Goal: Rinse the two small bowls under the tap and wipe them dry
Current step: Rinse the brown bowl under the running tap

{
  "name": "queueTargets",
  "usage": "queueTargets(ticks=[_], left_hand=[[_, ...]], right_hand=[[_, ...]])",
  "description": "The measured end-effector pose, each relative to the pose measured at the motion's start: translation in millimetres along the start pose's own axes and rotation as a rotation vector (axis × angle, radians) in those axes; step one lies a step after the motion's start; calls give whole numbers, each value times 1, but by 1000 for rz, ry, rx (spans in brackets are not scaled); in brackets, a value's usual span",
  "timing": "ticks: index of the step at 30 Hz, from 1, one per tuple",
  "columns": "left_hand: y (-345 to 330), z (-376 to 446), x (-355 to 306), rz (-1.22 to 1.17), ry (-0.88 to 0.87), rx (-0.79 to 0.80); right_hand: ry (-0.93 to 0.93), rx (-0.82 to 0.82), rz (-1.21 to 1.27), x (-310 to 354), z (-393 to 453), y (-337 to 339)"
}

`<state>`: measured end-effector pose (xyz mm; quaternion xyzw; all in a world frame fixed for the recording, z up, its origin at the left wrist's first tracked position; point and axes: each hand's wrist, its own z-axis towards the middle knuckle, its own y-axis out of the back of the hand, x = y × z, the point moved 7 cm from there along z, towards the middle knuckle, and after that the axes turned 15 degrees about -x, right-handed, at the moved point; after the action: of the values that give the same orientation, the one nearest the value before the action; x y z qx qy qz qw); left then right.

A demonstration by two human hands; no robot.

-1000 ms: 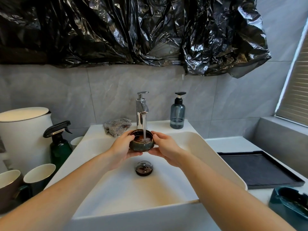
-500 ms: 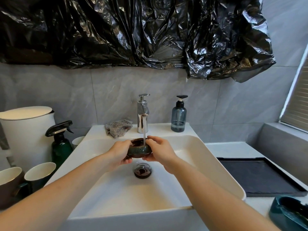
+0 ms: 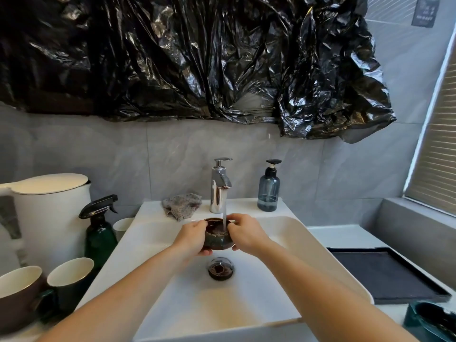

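Note:
A small dark bowl [image 3: 217, 239] with a brown inside is held over the white sink [image 3: 291, 233], right under the chrome tap [image 3: 219, 186]. Water runs from the spout into the bowl. My left hand [image 3: 191, 239] grips its left side and my right hand [image 3: 246, 233] grips its right rim. A grey patterned cloth [image 3: 181, 204] lies crumpled on the sink ledge left of the tap. At the drain sits a small dark round thing [image 3: 220, 269]; I cannot tell whether it is the second bowl or the plug.
A blue soap bottle [image 3: 269, 191] stands right of the tap. Left of the sink are a green spray bottle [image 3: 100, 233], a white bin [image 3: 49, 218] and mugs [image 3: 70, 280]. A black tray [image 3: 385, 275] lies on the right counter, with a teal dish [image 3: 434, 322] near the front.
The view has shifted slightly. Both hands keep hold of the bowl under the running water, and the right fingers have moved up onto its rim.

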<state>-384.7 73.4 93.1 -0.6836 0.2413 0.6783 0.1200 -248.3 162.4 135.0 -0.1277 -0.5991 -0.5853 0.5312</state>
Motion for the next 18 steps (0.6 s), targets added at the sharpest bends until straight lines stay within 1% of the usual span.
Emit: queueTargets(ticks=[3, 6, 10, 13, 18], left_hand=[[4, 3, -3, -11, -19, -25], [7, 4, -4, 22, -9, -28], [9, 12, -11, 146, -33, -2], [7, 18, -16, 187, -56, 39], [5, 22, -6, 148, -56, 106]], right_hand=[[75, -26, -18, 6, -1, -2], [114, -47, 65, 5, -7, -5], [163, -70, 141, 6, -13, -5], [234, -42, 90, 9, -16, -6], [280, -38, 44, 8, -19, -10]])
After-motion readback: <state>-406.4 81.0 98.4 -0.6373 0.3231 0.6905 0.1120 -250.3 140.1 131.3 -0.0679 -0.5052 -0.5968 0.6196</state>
